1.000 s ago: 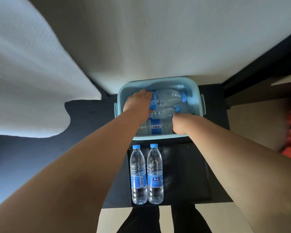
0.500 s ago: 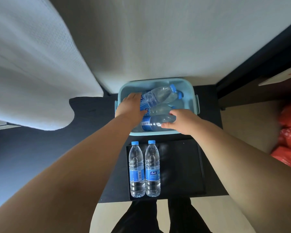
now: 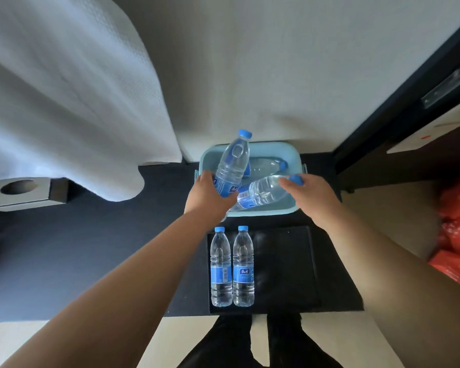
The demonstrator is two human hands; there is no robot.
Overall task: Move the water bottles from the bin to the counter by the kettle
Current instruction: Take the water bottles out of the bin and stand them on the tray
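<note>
- We are mid-lift (two bottles at once), drawing them out of the bin (image 3: 294, 158), which sits on the dark counter (image 3: 112, 235) at 12 o'clock from us.
- Our left hand (image 3: 210, 199) wraps its fingers round the labelled lower body of the left bottle (image 3: 234, 158). It stands nearly upright, with its cap toward 12 o'clock and above the bin's rim.
- Our right hand (image 3: 312, 199) grips the right bottle (image 3: 263, 193) at its neck end, thumb over the shoulder; the other fingers are hidden behind the hand.
- The right bottle lies slanted, cap toward 2 o'clock and base toward 8 o'clock, low over the bin and close against the left bottle's label.
- A third bottle (image 3: 266, 164) lies in the bin, cap toward 3 o'clock.
- At 6 o'clock from the bin, a standing pair (image 3: 243, 269) of bottles touches side by side on the left part of a black tray (image 3: 284, 266).
- For the next move, we judge that both bottles need lifting clear of the rim, the right bottle tipping upright, and both setting down at 3 o'clock of the standing pair.
- No kettle is in view, so we cannot confirm the spot.
</note>
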